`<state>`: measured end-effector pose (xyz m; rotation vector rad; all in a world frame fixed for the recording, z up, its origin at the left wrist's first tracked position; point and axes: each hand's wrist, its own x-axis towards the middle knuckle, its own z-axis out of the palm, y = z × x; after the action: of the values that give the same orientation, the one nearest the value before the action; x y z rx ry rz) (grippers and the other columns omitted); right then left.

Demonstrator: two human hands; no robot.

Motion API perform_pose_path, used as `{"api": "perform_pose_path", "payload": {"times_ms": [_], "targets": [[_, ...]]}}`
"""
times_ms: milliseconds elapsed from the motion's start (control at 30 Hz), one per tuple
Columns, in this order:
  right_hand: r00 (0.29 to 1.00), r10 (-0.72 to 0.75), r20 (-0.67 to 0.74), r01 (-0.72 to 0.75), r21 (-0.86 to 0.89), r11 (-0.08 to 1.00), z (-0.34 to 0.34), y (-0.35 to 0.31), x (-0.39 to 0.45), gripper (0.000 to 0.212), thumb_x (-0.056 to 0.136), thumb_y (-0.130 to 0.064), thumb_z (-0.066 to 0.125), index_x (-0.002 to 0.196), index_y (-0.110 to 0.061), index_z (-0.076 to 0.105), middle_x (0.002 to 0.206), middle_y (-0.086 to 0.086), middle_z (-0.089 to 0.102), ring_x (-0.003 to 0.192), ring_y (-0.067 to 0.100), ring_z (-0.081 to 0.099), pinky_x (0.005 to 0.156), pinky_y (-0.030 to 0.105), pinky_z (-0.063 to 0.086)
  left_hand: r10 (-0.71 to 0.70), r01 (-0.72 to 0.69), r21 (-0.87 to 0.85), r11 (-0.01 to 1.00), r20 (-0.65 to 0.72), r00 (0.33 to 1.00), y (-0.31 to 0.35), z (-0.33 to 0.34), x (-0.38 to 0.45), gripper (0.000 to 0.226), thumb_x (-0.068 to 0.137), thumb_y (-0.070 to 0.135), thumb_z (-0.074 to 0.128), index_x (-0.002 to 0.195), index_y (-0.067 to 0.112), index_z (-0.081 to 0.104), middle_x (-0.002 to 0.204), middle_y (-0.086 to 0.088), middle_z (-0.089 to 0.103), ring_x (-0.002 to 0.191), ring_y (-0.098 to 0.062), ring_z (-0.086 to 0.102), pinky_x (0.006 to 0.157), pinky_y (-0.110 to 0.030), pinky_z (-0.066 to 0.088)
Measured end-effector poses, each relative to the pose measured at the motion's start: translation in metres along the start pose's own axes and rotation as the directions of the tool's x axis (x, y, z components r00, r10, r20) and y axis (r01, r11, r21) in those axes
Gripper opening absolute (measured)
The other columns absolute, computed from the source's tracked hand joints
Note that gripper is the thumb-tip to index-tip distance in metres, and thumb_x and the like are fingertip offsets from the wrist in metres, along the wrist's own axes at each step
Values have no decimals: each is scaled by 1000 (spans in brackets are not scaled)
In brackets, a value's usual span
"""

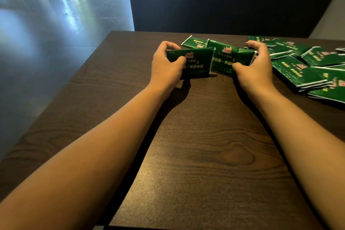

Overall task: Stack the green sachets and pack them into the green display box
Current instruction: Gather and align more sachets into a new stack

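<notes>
My left hand (166, 65) grips a dark green sachet (197, 63) by its left end, thumb on the front, holding it on edge on the table. My right hand (255, 67) grips a second green sachet (227, 58) by its right end, tilted just right of the first; their inner ends nearly meet. One more sachet (194, 41) lies flat behind them. Several loose green sachets (302, 69) lie overlapping in a spread to the right of my right hand. No green display box is in view.
The dark wood table (196, 145) reaches to the near edge, and its left edge runs diagonally beside a glossy grey floor (46, 43). A dark upholstered seat back (224, 2) stands behind the table's far edge.
</notes>
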<state>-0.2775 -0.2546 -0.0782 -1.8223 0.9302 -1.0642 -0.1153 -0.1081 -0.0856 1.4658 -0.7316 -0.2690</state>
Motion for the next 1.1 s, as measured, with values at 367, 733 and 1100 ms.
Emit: {"api": "perform_pose_path", "payload": {"times_ms": [367,733,1100], "targets": [[973,14,-231,114,529,841,0,-24,-5,36,79,-3,55,108,-23,53,114,6,53,106,23,60,87,53,59,-47,47,-27,999,-18,999,1,-2,3,15,96,4,61,103,16,56,113,-1,61,112,-22,64,83,-47,64],[947,-260,187,283,-109,953,18,-9,-14,42,84,-7,71,119,-18,51,118,-2,56,102,7,58,79,21,54,36,-32,-28,999,149,988,1,2,0,31,95,33,73,113,13,56,116,-6,66,107,-21,69,83,-36,63],[864,-224,451,305,-116,945,24,-9,-17,74,93,-18,67,150,-38,24,146,0,43,131,17,49,108,47,47,138,-170,135,976,216,966,1,1,0,42,88,1,73,117,21,51,125,-2,59,119,-18,62,98,-38,58]]}}
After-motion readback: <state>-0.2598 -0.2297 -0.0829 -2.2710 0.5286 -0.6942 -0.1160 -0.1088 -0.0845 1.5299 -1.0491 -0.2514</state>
